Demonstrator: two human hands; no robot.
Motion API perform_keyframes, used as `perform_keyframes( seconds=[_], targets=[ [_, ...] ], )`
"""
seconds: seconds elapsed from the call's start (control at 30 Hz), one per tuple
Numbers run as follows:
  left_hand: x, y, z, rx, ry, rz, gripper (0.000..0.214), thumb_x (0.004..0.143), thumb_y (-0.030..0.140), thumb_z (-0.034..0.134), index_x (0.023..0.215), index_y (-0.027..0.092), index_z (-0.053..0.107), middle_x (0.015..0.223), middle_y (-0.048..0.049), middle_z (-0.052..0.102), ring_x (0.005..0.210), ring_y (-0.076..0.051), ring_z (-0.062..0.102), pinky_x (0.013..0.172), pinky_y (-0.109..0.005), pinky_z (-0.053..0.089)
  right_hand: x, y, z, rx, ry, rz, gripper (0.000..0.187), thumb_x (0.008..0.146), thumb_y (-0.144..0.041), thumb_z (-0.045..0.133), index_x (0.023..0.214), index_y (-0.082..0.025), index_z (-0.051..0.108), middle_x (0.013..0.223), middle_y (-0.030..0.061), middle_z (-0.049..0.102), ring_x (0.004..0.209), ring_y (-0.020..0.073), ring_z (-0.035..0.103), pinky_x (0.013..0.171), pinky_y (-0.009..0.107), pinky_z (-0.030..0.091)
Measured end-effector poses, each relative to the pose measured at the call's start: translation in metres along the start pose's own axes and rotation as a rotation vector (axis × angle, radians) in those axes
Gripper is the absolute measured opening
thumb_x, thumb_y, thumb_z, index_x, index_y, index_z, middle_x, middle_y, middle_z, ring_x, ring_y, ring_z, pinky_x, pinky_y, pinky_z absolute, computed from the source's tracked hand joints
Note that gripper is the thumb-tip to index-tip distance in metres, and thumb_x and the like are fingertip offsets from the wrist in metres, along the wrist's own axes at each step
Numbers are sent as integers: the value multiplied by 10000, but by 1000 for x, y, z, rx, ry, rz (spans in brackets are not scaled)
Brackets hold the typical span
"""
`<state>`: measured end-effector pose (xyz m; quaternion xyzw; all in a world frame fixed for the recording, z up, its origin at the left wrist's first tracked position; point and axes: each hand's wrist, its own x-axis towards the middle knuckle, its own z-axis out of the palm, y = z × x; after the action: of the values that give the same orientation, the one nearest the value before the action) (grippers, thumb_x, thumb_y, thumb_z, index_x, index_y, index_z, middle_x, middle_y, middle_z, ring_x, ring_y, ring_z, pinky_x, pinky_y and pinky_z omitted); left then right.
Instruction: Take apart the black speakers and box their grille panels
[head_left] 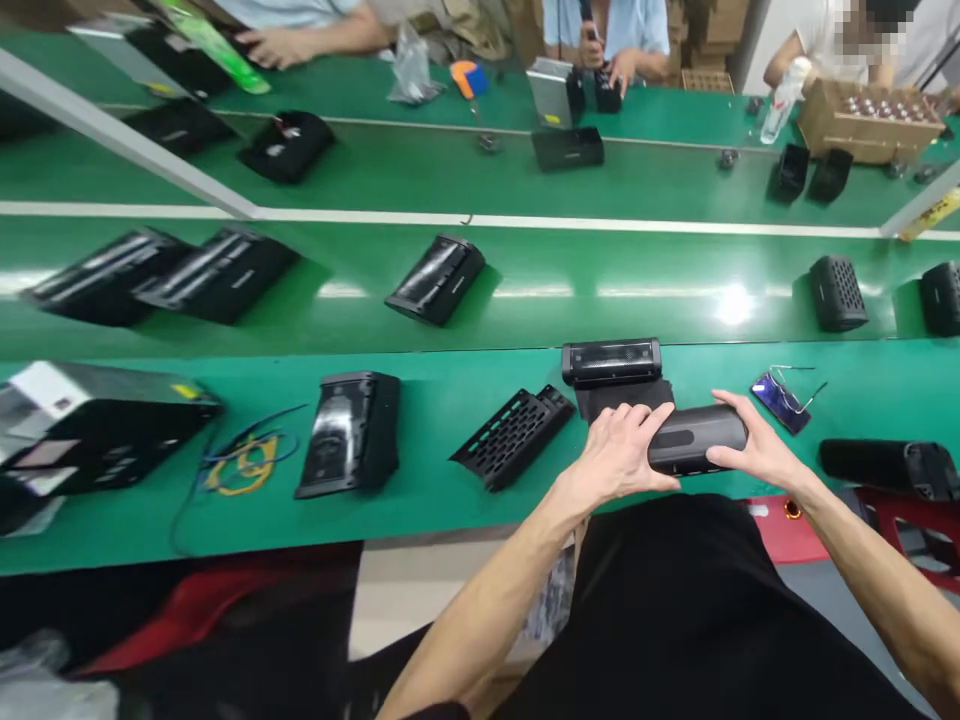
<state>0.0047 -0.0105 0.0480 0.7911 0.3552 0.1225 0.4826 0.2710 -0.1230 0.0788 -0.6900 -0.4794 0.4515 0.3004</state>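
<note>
- Hands together at the bench, you grip a black casing: your left hand (624, 445) is half curled around its left end, your right hand (757, 445) half curled around its right end.
- On both sides your thumb sits along the near side and your fingers reach toward the far side, with the casing (694, 440) lying lengthwise between your palms.
- Just beyond your left hand, a glossy speaker (611, 360) lies on the green bench (435, 480), a black sheet (630, 392) between it and your fingers.
- Near your left hand, on its left, a perforated grille (514, 440) lies at a slant.
- Farther left of your hands come a second speaker (345, 430), blue and yellow cables (247, 460) and a bulky box (112, 430).
- To the right of your right hand, glasses (799, 385) lie at a phone (781, 402); past them lies a black cylinder (885, 468).
- Well beyond your hands, a third speaker (435, 280) rests on the green belt (570, 310), and across it a co-worker's hands (606, 65) hold a dark part.
</note>
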Motion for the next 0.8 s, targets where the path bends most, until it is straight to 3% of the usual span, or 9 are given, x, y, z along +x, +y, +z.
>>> perform_keyframes(
  seconds=[0.17, 0.27, 0.37, 0.57, 0.7, 0.8],
  targets=[
    [-43, -32, 15, -461, -47, -321, 1141, 634, 675, 944, 1611, 290, 497, 1574, -158, 562, 1388, -428, 558, 1169, -539, 443, -38, 45, 22, 145, 31, 193, 861, 763, -723, 828, 1451, -269, 581, 1434, 111, 638, 1257, 339, 646, 1111, 493, 533],
    [-59, -40, 27, -712, -20, -401, 1065, 670, 642, 919, 1565, 258, 488, 1501, -152, 596, 1324, -395, 602, 1104, -476, 486, -52, 58, 20, 191, -9, 235, 941, 729, -734, 856, 1488, -282, 534, 1495, 107, 603, 1291, 340, 624, 1105, 473, 530],
    [-63, -37, 38, -720, 29, -395, 947, 695, 597, 909, 1486, 255, 518, 1377, -118, 638, 1235, -355, 618, 1033, -428, 499, -55, 60, 18, 199, -53, 215, 994, 716, -704, 890, 1526, -271, 508, 1529, 112, 568, 1343, 345, 588, 1135, 465, 500],
    [-54, -35, 38, -649, 61, -396, 841, 713, 593, 883, 1412, 248, 563, 1204, -78, 672, 1097, -324, 631, 995, -427, 493, -47, 66, 25, 295, 22, 254, 850, 717, -661, 915, 1390, -258, 588, 1282, 80, 664, 1140, 307, 646, 1011, 426, 546],
    [-46, -41, 35, -711, 38, -445, 952, 758, 636, 862, 1545, 240, 501, 1343, -120, 667, 1256, -377, 609, 1109, -465, 452, -37, 67, 19, 414, -100, 347, 858, 798, -678, 861, 1490, -288, 536, 1350, 88, 668, 1178, 310, 673, 1037, 440, 550],
    [-42, -44, 37, -746, 31, -421, 1041, 723, 681, 881, 1581, 232, 500, 1462, -138, 625, 1329, -397, 579, 1140, -465, 444, -37, 67, 13, 313, -164, 338, 920, 768, -658, 897, 1537, -316, 527, 1482, 99, 621, 1301, 344, 634, 1127, 477, 509]
  ],
)
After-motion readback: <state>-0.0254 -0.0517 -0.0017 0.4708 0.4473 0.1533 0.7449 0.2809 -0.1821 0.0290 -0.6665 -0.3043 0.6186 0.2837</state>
